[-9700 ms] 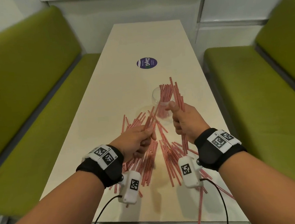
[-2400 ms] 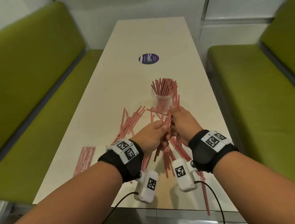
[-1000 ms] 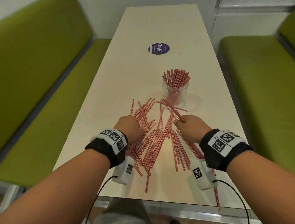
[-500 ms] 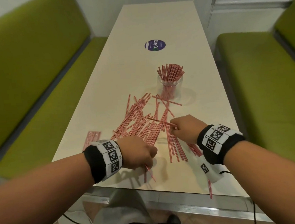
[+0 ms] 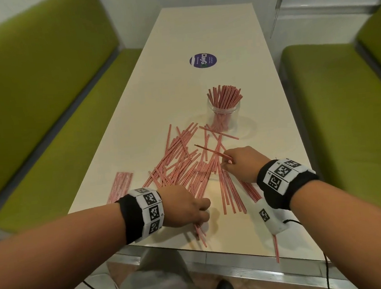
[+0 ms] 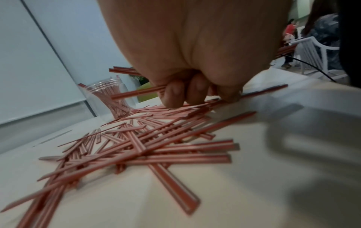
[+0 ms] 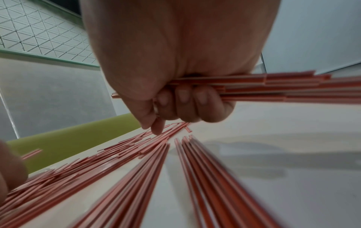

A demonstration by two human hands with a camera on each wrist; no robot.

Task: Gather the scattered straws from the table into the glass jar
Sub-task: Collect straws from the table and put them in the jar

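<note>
Right hand grips bundle of red straws; left hand curled on few straws near table's near edge; clear jar upright, part-filled.

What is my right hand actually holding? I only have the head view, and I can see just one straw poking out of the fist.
Observer: In the right wrist view, the right hand grips a whole bundle of straws under its curled fingers, not just one.
Operator: And the left hand?
Observer: The left wrist view shows the left hand with fingers curled round at least one straw, fingertips down among the loose straws on the table.
Operator: Is the right thumb busy too?
Observer: No. The thumb points down toward the table straws, away from the bundle.
</note>
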